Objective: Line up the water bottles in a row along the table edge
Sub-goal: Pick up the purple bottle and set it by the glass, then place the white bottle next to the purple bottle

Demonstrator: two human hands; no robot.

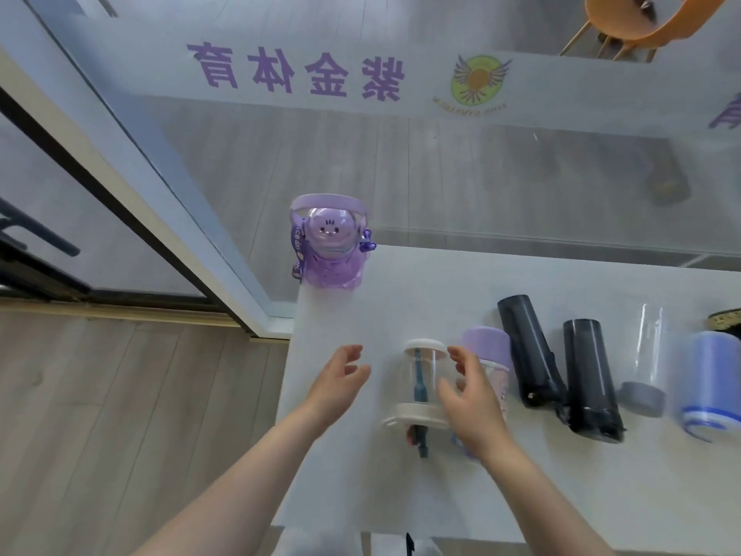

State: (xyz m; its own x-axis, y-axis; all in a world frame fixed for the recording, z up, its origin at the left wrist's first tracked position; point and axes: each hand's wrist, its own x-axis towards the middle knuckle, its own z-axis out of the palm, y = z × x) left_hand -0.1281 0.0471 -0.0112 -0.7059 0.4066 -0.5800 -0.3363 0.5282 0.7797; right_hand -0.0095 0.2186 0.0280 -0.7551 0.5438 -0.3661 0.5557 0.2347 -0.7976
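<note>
Both hands low centre: left hand (341,379) spread, empty; right hand (467,399) spread against the clear bottle (423,385), not closed. Bottles lie long axis toward frame top on the white counter (401,298). Purple bottle (328,242) upright at far corner; glass wall behind.

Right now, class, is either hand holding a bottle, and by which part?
Neither grips anything. The left hand is open and empty; the right hand is open, reaching around the clear bottle body.
</note>
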